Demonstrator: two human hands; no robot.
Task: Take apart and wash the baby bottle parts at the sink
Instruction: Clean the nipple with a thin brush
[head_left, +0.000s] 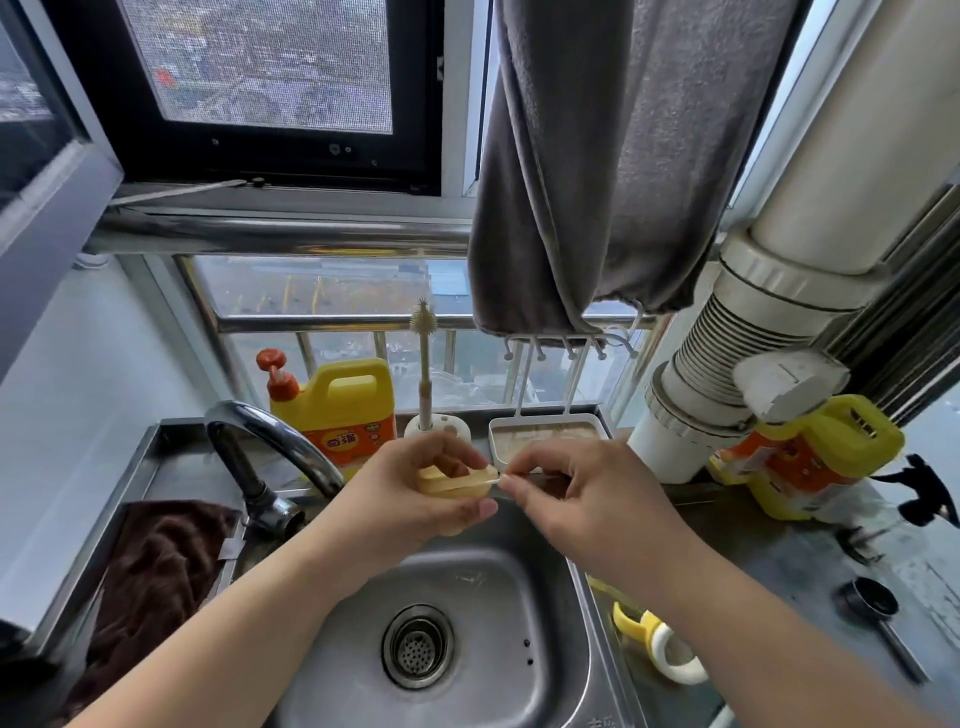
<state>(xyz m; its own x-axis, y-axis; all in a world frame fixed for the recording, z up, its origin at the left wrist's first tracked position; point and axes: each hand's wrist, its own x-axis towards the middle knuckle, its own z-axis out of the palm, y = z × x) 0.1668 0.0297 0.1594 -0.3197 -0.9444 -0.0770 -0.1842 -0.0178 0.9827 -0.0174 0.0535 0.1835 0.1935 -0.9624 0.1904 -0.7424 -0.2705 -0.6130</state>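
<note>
My left hand (410, 488) grips the yellow cap (454, 480) above the sink (550, 613); my right hand (561, 483) pinches a thin clear straw (493, 480) at the cap's right end. I judge disassembly underway: a handled ring (660, 644) lies below-right, washing not begun.

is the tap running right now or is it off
Off. No water falls from the faucet spout, and the sink basin looks dry.
</note>
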